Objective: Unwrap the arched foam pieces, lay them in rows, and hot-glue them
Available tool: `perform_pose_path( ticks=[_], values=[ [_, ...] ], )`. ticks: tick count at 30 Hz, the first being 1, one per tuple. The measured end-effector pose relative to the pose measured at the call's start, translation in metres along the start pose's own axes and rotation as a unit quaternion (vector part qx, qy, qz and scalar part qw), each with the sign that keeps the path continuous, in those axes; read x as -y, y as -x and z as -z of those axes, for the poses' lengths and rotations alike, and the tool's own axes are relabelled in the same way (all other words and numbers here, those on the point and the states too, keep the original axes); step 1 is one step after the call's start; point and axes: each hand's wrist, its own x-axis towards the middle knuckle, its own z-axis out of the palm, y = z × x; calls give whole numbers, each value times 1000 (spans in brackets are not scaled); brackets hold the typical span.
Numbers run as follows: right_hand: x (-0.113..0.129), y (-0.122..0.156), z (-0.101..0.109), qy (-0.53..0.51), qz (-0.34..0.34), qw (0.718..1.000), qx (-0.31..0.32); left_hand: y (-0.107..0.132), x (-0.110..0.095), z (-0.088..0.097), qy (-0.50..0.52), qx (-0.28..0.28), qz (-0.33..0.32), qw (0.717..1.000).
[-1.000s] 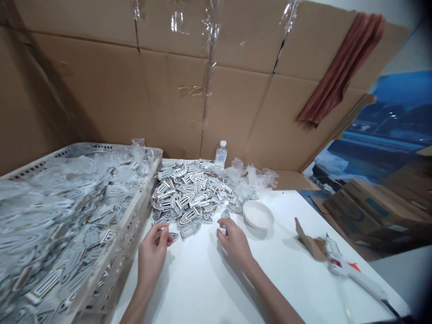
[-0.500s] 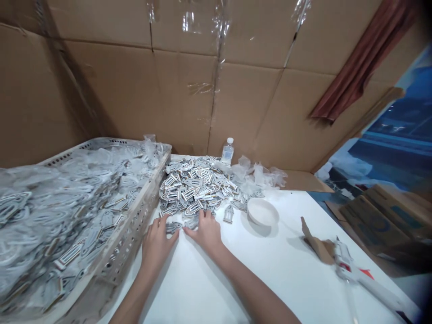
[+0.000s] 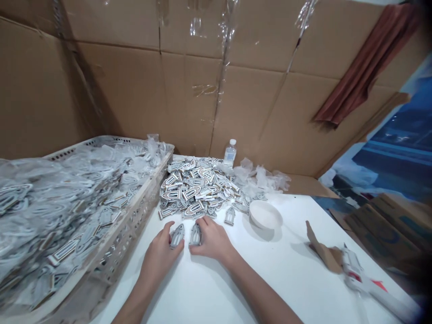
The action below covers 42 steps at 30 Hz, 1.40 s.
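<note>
My left hand [image 3: 158, 252] is closed on a small grey arch-shaped piece [image 3: 177, 236], thumb at its lower edge and fingers at its left side. A matching grey arch-shaped piece [image 3: 195, 235] is gripped in my right hand [image 3: 214, 240]. The two pieces stand side by side, points away from me, with a narrow gap between them. Just beyond my hands lies a heap of similar arch-shaped pieces [image 3: 199, 184], several showing white and brown patterned faces. A single loose grey arch piece [image 3: 230, 216] lies to the right of the heap.
A white perforated crate [image 3: 135, 213] full of bagged pieces fills the left. A white bowl [image 3: 266, 214], a clear bottle [image 3: 230, 153] and crumpled plastic [image 3: 259, 175] stand around the heap. At right are torn cardboard [image 3: 324, 252] and a glue gun [image 3: 357, 272]. A cardboard wall [image 3: 135, 90] rises behind.
Both hands have drawn back from the heap's near edge toward me, bringing one grey arch piece each. The view has shifted slightly.
</note>
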Motion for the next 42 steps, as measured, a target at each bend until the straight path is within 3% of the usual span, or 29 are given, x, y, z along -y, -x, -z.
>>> perform_pose_path(
  ticks=[5, 9, 15, 18, 27, 35, 39, 42],
  values=[
    [4, -2, -5, -14, 30, 999, 13, 3, 6, 0, 39, 15, -40, 998],
    [1, 2, 7, -13, 20, 1000, 11, 4, 10, -1, 52, 18, -70, 996],
    [-34, 21, 38, 52, -167, 981, -81, 4, 17, -4, 42, 6, -92, 995],
    [-49, 33, 40, 81, -201, 973, -80, 4, 22, -5, 35, -2, -98, 995],
    [-44, 49, 31, 66, -163, 984, -26, 4, 26, -4, 9, 9, -74, 997],
    [-11, 60, 20, 16, -34, 999, 33, 6, 18, 1, 45, 22, -100, 994],
    [-4, 61, 17, -9, 27, 999, 29, 6, 13, 3, 62, 39, -119, 990],
    [-10, 57, 16, -35, 24, 999, -12, 6, 12, 2, 66, 39, -125, 989]
  ],
)
